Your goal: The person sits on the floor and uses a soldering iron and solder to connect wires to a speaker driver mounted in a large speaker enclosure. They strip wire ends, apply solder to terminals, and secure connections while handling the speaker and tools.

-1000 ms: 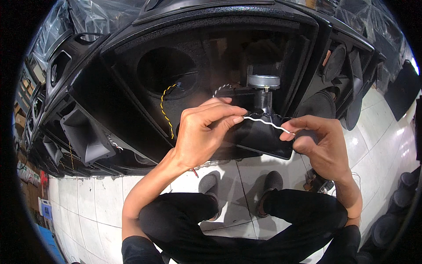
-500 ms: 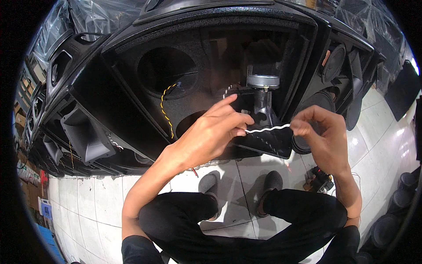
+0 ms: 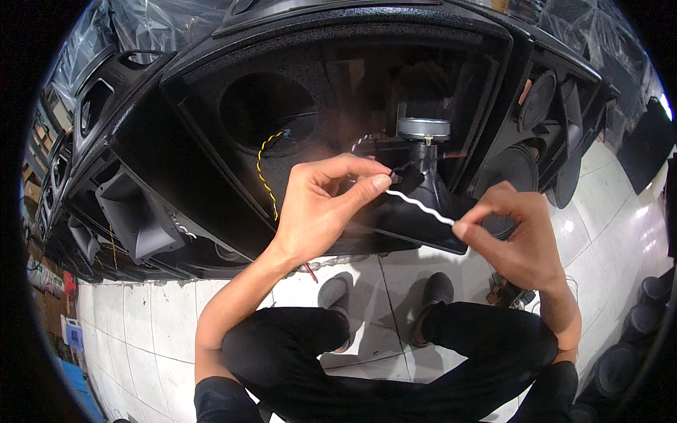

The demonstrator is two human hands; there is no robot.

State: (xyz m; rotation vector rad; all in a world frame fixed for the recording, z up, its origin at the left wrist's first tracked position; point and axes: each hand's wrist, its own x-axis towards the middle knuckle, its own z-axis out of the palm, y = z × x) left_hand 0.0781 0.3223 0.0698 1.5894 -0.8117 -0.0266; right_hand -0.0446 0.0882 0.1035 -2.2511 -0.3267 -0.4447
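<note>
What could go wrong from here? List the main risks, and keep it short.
The left hand and right hand each pinch the white wire; with so small a hold, it might slip free, or strain if pulled hard.

The yellow-and-black twisted wire hangs loose just left of the left hand, so a sweep that way could snag it.
</note>
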